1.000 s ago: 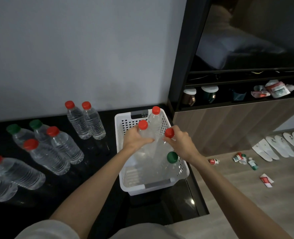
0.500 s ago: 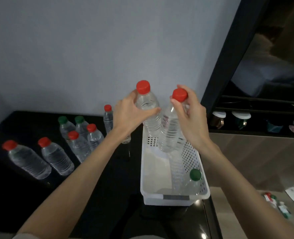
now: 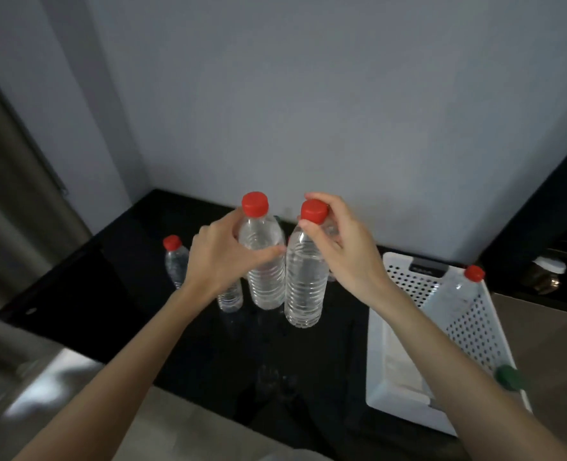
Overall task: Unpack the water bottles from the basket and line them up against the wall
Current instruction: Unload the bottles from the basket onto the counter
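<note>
My left hand (image 3: pixel 223 256) grips a clear red-capped water bottle (image 3: pixel 265 277) round its shoulder. Just right of it, my right hand (image 3: pixel 345 251) pinches the neck of a second red-capped bottle (image 3: pixel 305 287) below the cap. Both bottles hang upright above the black counter (image 3: pixel 109 294), side by side. The white perforated basket (image 3: pixel 475 327) stands at the right. A red-capped bottle (image 3: pixel 455 294) leans in it, and a green cap (image 3: pixel 508 377) shows beside my right forearm. More bottles (image 3: pixel 175 261) stand behind my left hand, partly hidden.
A grey wall (image 3: pixel 308 111) runs behind the counter. A dark shelf unit (image 3: pixel 548 271) with jars sits at the far right. A curtain (image 3: pixel 16 194) hangs at the left. A pale floor shows below the counter's front edge.
Both hands have carried their bottles left, out from above the basket to over the counter. The view has swung left too, so the basket now sits at the right.
</note>
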Demonstrator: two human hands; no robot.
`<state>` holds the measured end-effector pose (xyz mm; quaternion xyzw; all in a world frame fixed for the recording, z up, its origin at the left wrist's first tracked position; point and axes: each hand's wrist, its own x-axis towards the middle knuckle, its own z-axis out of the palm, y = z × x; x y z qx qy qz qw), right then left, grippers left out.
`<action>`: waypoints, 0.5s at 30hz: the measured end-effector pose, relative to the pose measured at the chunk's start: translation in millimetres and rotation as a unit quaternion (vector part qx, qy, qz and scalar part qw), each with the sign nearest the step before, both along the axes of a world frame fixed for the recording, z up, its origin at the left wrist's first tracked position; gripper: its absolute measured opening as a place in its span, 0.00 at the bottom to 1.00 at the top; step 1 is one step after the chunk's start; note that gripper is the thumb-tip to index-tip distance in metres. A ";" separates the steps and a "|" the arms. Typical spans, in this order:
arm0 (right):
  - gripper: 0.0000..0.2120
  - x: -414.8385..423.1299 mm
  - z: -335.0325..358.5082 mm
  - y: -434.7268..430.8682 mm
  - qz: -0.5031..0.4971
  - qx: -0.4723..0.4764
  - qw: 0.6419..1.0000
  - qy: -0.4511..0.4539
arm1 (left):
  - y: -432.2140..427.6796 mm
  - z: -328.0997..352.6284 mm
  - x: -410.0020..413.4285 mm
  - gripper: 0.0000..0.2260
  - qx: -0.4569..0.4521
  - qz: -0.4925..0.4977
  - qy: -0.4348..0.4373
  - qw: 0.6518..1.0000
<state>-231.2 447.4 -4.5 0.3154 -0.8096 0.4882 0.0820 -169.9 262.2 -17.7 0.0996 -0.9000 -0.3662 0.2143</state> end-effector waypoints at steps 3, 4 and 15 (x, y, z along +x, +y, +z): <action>0.18 13.2 -19.0 -38.8 0.029 0.015 0.999 -0.009 | -45.5 -20.6 22.5 0.23 -0.016 0.018 -0.039 0.999; 0.18 16.9 -25.9 -51.2 0.033 0.020 0.999 -0.013 | -60.3 -28.0 29.6 0.22 -0.019 0.021 -0.051 0.998; 0.15 35.6 -104.2 -152.5 0.024 0.130 0.991 -0.033 | -174.8 -104.6 64.9 0.26 0.001 0.060 -0.119 0.991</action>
